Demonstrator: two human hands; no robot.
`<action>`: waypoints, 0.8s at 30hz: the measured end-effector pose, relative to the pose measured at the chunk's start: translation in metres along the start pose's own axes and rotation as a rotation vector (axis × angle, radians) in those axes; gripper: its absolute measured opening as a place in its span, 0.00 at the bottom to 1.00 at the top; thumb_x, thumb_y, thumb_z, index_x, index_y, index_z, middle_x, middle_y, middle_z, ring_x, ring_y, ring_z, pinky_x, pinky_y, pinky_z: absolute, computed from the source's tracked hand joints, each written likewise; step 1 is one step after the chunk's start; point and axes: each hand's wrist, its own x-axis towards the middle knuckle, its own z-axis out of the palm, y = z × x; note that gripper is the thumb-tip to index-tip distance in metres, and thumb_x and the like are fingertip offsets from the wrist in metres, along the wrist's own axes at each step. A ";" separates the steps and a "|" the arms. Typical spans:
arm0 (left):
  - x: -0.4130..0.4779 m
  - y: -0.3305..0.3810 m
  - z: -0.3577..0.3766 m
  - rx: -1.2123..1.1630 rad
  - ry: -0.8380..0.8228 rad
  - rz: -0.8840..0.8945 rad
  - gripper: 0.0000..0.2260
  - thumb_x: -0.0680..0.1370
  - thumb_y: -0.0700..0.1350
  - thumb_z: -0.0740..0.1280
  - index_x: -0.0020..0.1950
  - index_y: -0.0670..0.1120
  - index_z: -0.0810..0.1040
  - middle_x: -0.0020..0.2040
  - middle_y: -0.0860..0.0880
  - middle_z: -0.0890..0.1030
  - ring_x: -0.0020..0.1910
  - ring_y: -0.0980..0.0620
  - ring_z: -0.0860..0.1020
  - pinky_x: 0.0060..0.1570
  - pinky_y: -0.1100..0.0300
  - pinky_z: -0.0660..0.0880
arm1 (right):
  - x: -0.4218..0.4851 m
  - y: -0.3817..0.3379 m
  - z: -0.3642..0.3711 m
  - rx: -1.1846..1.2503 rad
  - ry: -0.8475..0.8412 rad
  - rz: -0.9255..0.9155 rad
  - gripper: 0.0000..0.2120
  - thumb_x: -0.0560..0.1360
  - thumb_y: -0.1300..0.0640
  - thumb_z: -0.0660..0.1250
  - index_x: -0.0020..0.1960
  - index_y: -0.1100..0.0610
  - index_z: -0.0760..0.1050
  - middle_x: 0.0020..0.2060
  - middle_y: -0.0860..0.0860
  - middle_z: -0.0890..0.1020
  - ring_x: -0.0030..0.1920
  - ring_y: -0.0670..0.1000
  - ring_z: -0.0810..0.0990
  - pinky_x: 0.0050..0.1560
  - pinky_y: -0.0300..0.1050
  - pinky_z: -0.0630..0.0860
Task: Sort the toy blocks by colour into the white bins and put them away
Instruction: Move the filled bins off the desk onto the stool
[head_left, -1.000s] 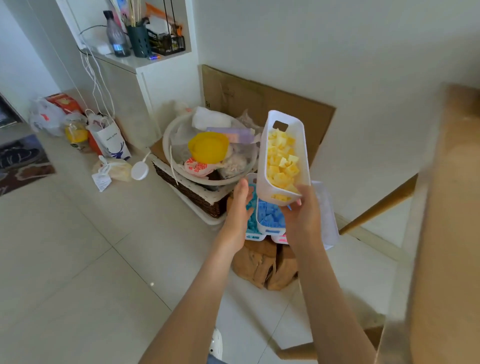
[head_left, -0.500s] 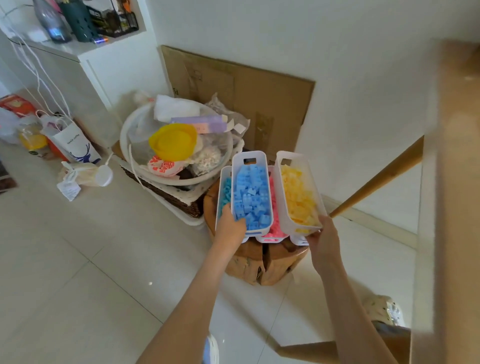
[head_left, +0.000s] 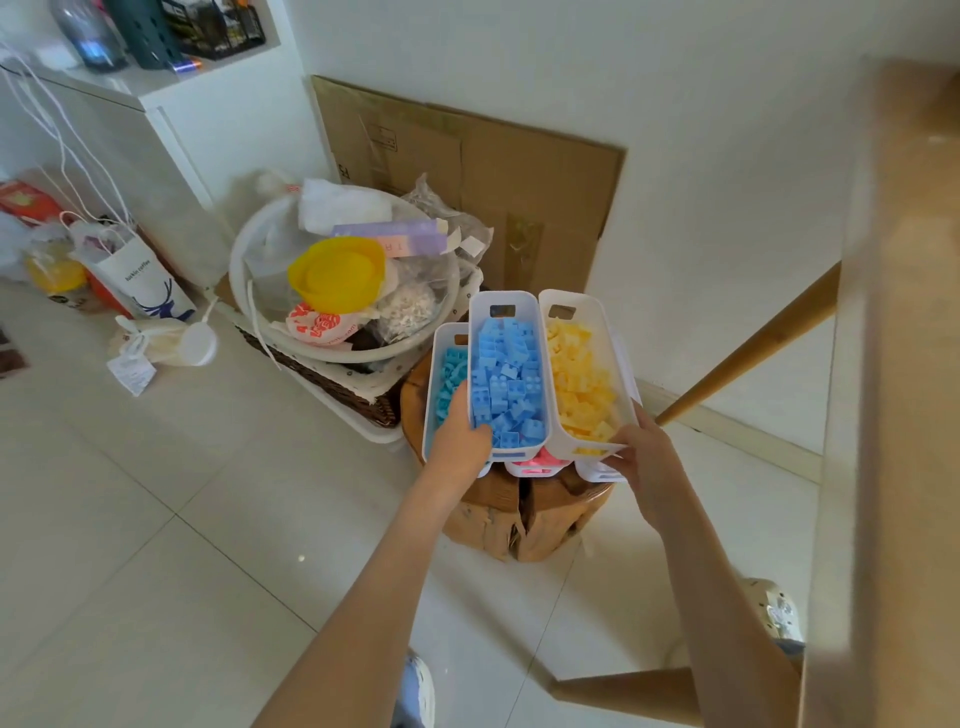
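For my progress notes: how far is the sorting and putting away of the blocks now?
Done: teal bin, blue bin, yellow bin and pink bin each show one colour; no loose blocks visible. In hand: the left hand grips the blue bin, the right hand the yellow bin, both atop lower bins on the stump. Left: probably just release them.

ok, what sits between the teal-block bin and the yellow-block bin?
The blue-block bin, alongside the yellow-block bin and overlapping the teal-block bin. Head view.
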 end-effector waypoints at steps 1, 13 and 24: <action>-0.001 0.001 0.000 0.012 0.012 -0.001 0.26 0.79 0.35 0.58 0.73 0.56 0.60 0.66 0.53 0.71 0.64 0.53 0.72 0.56 0.57 0.77 | 0.000 0.000 -0.001 -0.023 -0.001 0.007 0.23 0.75 0.66 0.55 0.67 0.50 0.69 0.53 0.52 0.81 0.53 0.53 0.81 0.55 0.50 0.78; -0.012 0.007 0.006 -0.041 0.131 0.018 0.22 0.79 0.32 0.54 0.71 0.50 0.65 0.65 0.49 0.72 0.64 0.51 0.72 0.49 0.63 0.75 | -0.010 -0.004 0.009 -0.038 -0.004 -0.030 0.21 0.75 0.66 0.58 0.60 0.44 0.68 0.51 0.46 0.79 0.52 0.47 0.78 0.51 0.44 0.77; -0.016 0.004 0.007 -0.132 0.194 0.041 0.25 0.77 0.30 0.54 0.71 0.52 0.62 0.63 0.51 0.71 0.60 0.55 0.73 0.40 0.69 0.77 | -0.014 -0.008 0.025 -0.093 0.006 -0.084 0.25 0.77 0.66 0.55 0.69 0.45 0.65 0.54 0.45 0.76 0.54 0.46 0.75 0.50 0.41 0.75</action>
